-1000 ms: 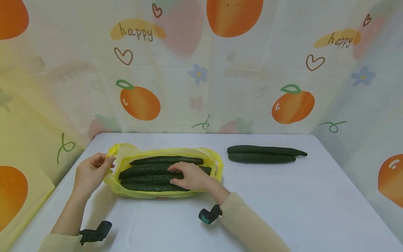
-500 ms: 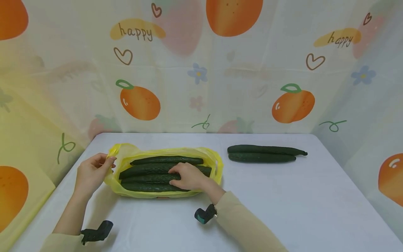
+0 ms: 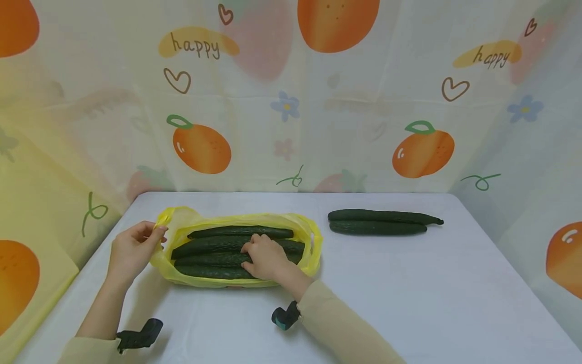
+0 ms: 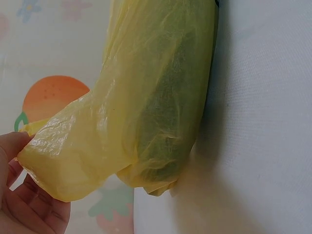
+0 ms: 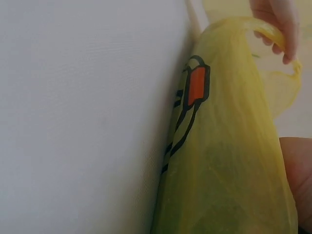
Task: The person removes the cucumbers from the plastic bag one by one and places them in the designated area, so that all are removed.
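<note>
A yellow plastic bag [image 3: 297, 273] lies on the table with its mouth upward and several dark green cucumbers [image 3: 204, 247] side by side inside. My left hand [image 3: 132, 253] pinches the bag's left edge between thumb and fingers, holding it up; the left wrist view shows this yellow film [image 4: 73, 161] stretched from the fingertips. Inside the mouth, my right hand [image 3: 268, 258] reaches in from the front right. Its bent fingers and thumb lie about a cucumber in the middle of the row; its fingertips are partly hidden. The right wrist view shows mostly the bag's side [image 5: 229, 146].
Two more cucumbers [image 3: 377, 222] lie together at the back right of the white table [image 3: 409, 293]. Behind the table hangs a fruit-printed cloth [image 3: 318, 126]. Each wrist carries a small black camera [image 3: 141, 333].
My right hand has moved a little left and down over the cucumbers, its fingers bending more. The left hand keeps its hold on the bag, nearly still.
</note>
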A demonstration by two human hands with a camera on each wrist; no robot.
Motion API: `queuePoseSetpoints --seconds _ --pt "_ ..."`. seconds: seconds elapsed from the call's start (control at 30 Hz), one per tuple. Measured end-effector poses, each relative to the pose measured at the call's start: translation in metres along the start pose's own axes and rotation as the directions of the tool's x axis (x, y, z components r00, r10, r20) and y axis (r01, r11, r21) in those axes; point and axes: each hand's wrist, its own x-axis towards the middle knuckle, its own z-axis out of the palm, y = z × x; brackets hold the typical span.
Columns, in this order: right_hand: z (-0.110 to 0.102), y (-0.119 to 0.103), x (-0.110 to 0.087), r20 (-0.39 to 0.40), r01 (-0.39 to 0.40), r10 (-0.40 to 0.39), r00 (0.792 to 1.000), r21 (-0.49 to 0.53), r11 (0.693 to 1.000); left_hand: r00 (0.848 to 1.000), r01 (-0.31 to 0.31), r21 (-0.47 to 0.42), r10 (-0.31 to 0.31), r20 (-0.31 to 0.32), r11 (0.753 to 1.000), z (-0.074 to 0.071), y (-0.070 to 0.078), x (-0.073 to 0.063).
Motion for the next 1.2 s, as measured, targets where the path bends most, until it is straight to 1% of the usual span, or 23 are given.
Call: queuePoseSetpoints --seconds 0.23,0.3,0.47,0.6,0.7,0.93,1.2 --pt "-0.0003 -0.0013 -0.0031 0.013 0.014 -0.014 1.000 -0.001 1.000 1.000 -0.005 -0.015 0.005 -0.002 1.000 0.0016 -0.0009 -0.0001" --pt "-0.0011 -0.0009 -0.0028 0.031 0.015 -0.016 0.999 0.014 1.000 1.000 -0.008 -0.019 0.008 -0.004 1.000 0.0014 -0.0013 -0.0002" --pt "-0.0008 0.0028 -0.0016 0.089 0.035 -0.044 0.995 0.097 0.995 1.000 -0.010 -0.028 0.010 0.005 1.000 0.0014 -0.0033 -0.0009" --pt "0.0000 0.0035 -0.0018 0.113 0.022 -0.040 0.993 0.150 0.988 1.000 -0.014 -0.029 0.014 0.005 0.999 0.0007 -0.0038 -0.0011" --pt "0.0005 0.0025 -0.0019 0.123 0.002 -0.023 0.992 0.169 0.986 1.000 -0.016 -0.030 0.016 -0.002 0.999 -0.0004 -0.0029 -0.0012" --pt "0.0019 0.0032 -0.0013 0.125 -0.007 -0.015 0.992 0.169 0.986 1.000 0.003 -0.033 -0.003 0.007 0.999 -0.0007 -0.0006 -0.0007" --pt "0.0060 0.0031 -0.0028 0.067 0.026 -0.039 0.997 0.193 0.981 1.000 -0.007 -0.008 0.007 0.012 1.000 -0.0019 -0.0015 -0.0016"
